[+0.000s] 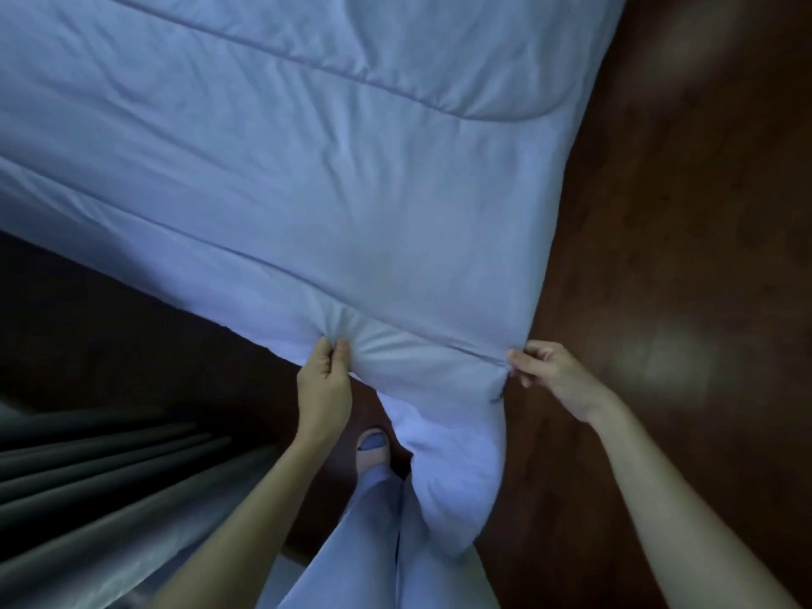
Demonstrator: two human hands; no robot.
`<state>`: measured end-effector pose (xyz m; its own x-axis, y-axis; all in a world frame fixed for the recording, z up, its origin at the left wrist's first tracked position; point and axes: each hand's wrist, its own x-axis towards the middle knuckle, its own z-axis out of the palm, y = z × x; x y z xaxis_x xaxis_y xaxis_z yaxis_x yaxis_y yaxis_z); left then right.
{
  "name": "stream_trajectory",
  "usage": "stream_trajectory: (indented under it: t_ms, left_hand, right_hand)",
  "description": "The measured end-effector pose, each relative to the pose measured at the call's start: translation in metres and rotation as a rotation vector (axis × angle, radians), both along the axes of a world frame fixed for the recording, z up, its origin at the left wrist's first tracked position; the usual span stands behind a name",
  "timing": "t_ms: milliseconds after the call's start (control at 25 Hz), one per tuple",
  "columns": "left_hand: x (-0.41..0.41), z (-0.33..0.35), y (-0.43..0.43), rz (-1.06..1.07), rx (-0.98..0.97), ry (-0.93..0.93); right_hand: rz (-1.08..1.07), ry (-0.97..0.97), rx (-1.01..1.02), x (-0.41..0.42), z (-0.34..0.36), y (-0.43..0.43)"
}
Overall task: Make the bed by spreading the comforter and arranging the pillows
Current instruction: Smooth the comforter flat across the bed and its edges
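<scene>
A pale blue quilted comforter fills the upper part of the view, spread flat with stitched seams running across it. Its near corner hangs down in front of my legs. My left hand pinches a bunched fold of the comforter's near edge. My right hand grips the edge at the seam, about a forearm's length to the right. The cloth between my hands is pulled taut. No pillows are in view.
Dark reddish wooden floor lies to the right and below the comforter. Grey pleated curtains hang at the lower left. My legs in light trousers and one foot in a slipper stand below the hanging corner.
</scene>
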<state>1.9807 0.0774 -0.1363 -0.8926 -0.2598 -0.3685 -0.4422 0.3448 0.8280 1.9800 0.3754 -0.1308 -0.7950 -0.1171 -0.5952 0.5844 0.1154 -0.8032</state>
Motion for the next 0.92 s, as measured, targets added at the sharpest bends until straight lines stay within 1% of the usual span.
stream_trajectory:
  t_ms: [80, 120, 160, 200, 240, 280, 320, 360, 400, 440, 480, 520, 560, 640, 680, 720, 760, 800, 840, 880, 920]
  left_hand:
    - [-0.009, -0.012, 0.000, -0.050, -0.161, -0.178]
    - [-0.014, -0.014, 0.002, -0.057, -0.221, -0.260]
    - [-0.017, -0.015, 0.005, -0.034, -0.273, -0.309]
    - [-0.018, -0.013, 0.010, 0.000, -0.335, -0.317]
    - [-0.017, -0.011, 0.016, 0.049, -0.408, -0.262]
    - [-0.017, -0.009, 0.022, 0.072, -0.476, -0.156]
    - [-0.020, -0.007, 0.028, 0.010, -0.540, -0.010]
    - [-0.029, -0.005, 0.032, -0.135, -0.601, 0.111]
    - [-0.042, -0.006, 0.033, -0.302, -0.665, 0.161]
    - [-0.058, -0.007, 0.031, -0.457, -0.719, 0.163]
    - [-0.073, -0.011, 0.026, -0.580, -0.764, 0.124]
    - [-0.085, -0.014, 0.019, -0.662, -0.789, 0.090]
    - [-0.092, -0.019, 0.011, -0.705, -0.800, 0.083]
    - [-0.094, -0.023, 0.003, -0.724, -0.821, 0.118]
    - [-0.094, -0.022, 0.002, -0.725, -0.836, 0.135]
    - [-0.093, -0.020, 0.003, -0.728, -0.853, 0.138]
    - [-0.094, -0.017, 0.004, -0.730, -0.871, 0.129]
    - [-0.097, -0.015, 0.003, -0.719, -0.876, 0.119]
    - [-0.103, -0.012, 0.002, -0.690, -0.871, 0.107]
    - [-0.109, -0.007, 0.001, -0.652, -0.861, 0.086]
    - [-0.116, -0.004, 0.001, -0.621, -0.855, 0.061]
  right_hand:
    - [0.112, -0.017, 0.272, 0.005, -0.031, -0.011]
    - [0.152, -0.052, 0.372, 0.002, -0.046, -0.015]
    - [0.154, -0.106, 0.451, -0.002, -0.056, -0.021]
    - [0.142, -0.168, 0.541, -0.003, -0.060, -0.027]
    - [0.120, -0.217, 0.667, -0.003, -0.057, -0.036]
    - [0.047, -0.207, 0.804, -0.001, -0.052, -0.045]
    - [-0.066, -0.115, 0.905, 0.002, -0.048, -0.058]
    - [-0.164, 0.061, 0.940, 0.003, -0.045, -0.073]
    - [-0.215, 0.261, 0.925, 0.001, -0.037, -0.092]
    - [-0.191, 0.390, 0.881, -0.004, -0.032, -0.111]
    - [-0.124, 0.422, 0.820, -0.010, -0.035, -0.129]
    - [-0.077, 0.352, 0.743, -0.012, -0.038, -0.146]
    - [-0.090, 0.239, 0.645, -0.010, -0.047, -0.159]
    - [-0.222, -0.007, 0.443, 0.002, -0.068, -0.171]
    - [-0.223, -0.122, 0.379, 0.013, -0.080, -0.170]
    - [-0.126, -0.237, 0.336, 0.024, -0.084, -0.164]
    - [0.030, -0.340, 0.335, 0.033, -0.083, -0.155]
    - [0.115, -0.388, 0.374, 0.034, -0.077, -0.142]
    - [0.050, -0.347, 0.508, 0.023, -0.066, -0.129]
    - [-0.113, -0.266, 0.626, 0.003, -0.049, -0.117]
    - [-0.269, -0.156, 0.703, -0.024, -0.030, -0.105]
